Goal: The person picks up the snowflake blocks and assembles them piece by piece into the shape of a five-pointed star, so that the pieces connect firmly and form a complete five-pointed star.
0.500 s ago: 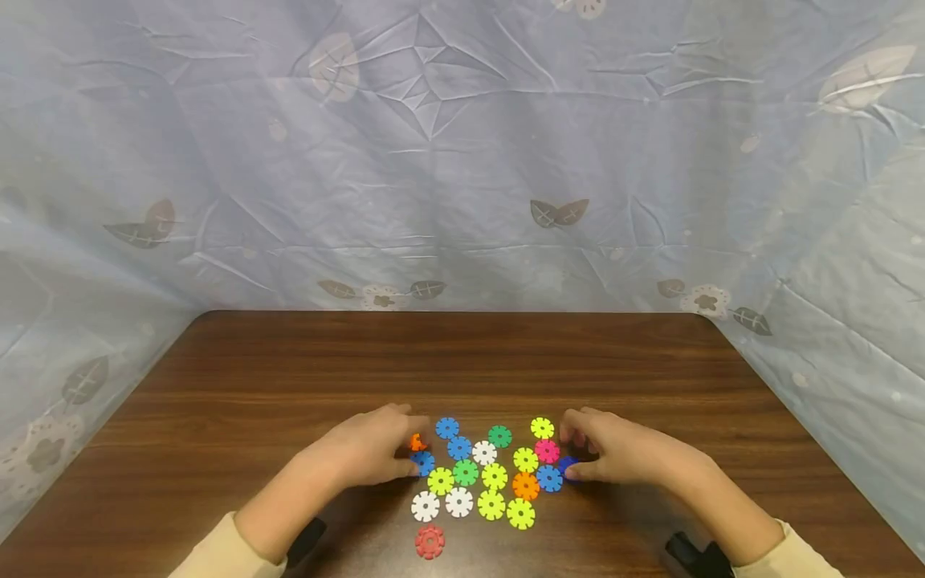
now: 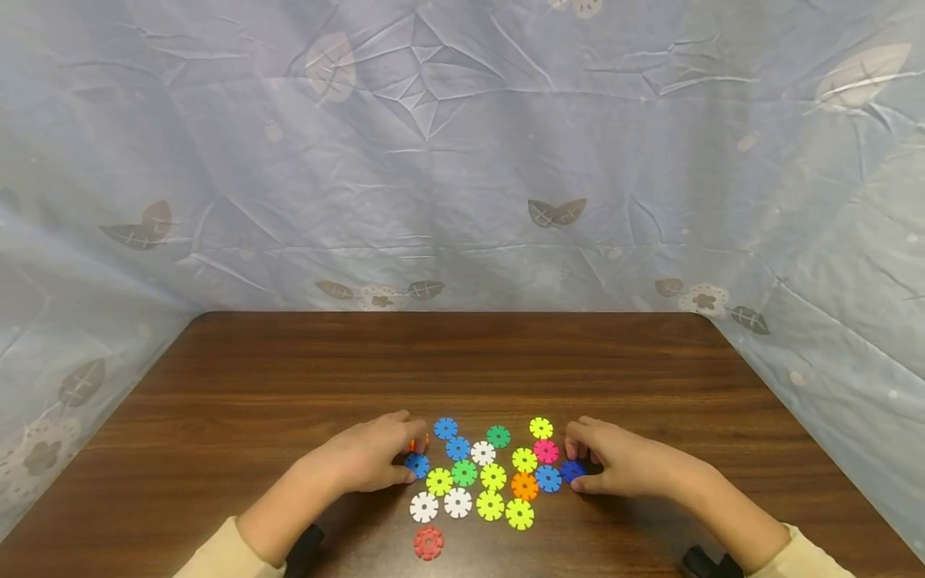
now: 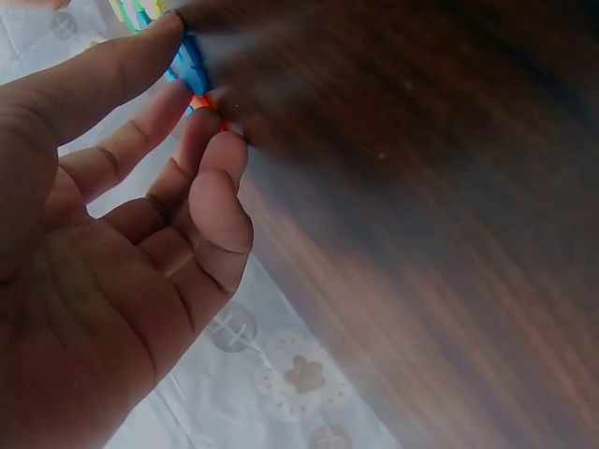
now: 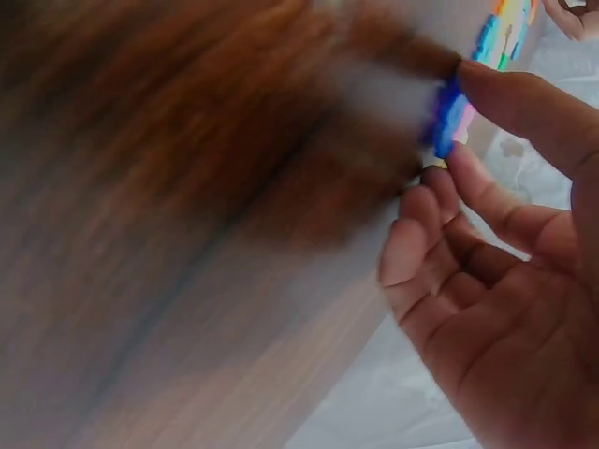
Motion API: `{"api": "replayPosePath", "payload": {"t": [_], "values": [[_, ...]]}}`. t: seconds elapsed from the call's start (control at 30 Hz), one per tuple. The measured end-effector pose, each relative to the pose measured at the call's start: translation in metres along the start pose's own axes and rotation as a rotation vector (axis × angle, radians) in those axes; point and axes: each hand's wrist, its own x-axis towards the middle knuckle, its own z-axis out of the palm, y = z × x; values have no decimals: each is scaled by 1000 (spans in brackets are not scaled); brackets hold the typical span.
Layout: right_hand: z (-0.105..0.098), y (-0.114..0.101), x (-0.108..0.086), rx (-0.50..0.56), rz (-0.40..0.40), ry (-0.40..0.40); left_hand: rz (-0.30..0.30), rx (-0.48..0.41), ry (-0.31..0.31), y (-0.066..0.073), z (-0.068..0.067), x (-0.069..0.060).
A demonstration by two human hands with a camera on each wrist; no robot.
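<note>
Several notched plastic discs lie flat in a cluster on the brown table (image 2: 303,361). At the cluster's left side, my left hand (image 2: 364,459) rests with loosely bent fingers. Its thumb is by the lower edge of a blue disc (image 2: 417,465), and its fingertips partly cover an orange disc (image 2: 413,442). On the opposite side, my right hand (image 2: 623,461) has its thumb and index fingertip about the edges of a dark blue disc (image 2: 573,471). The right wrist view also shows this dark blue disc (image 4: 447,117) between thumb and index finger, with the other fingers loosely curved.
Between the hands are white discs (image 2: 458,502), yellow discs (image 2: 490,505), green discs (image 2: 464,473), a pink disc (image 2: 546,451) and another orange disc (image 2: 524,486). A red disc (image 2: 429,543) lies nearer the front. A patterned grey-blue cloth (image 2: 462,201) hangs behind the table.
Both hands have shifted slightly outward. The blue disc by my left hand sits a little further left, and more of the dark blue disc shows by my right. The other discs stay put.
</note>
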Motion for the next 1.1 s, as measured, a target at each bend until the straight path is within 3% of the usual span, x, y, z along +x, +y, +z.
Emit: {"api": "replayPosePath", "payload": {"t": [0.2, 0.43, 0.6, 0.87, 1.1], "values": [[-2, -1, 2, 1, -54, 61, 17, -59, 17, -4, 0, 2], [-4, -5, 6, -24, -96, 106, 124, -179, 44, -9, 1, 5], [-2, -10, 10, -43, -151, 202, 194, -289, 126, -9, 3, 8], [8, -32, 21, 94, -290, 360, 242, -470, 267, 9, 5, 15], [12, -50, 32, 152, -344, 451, 270, -546, 316, 23, 9, 20]]}}
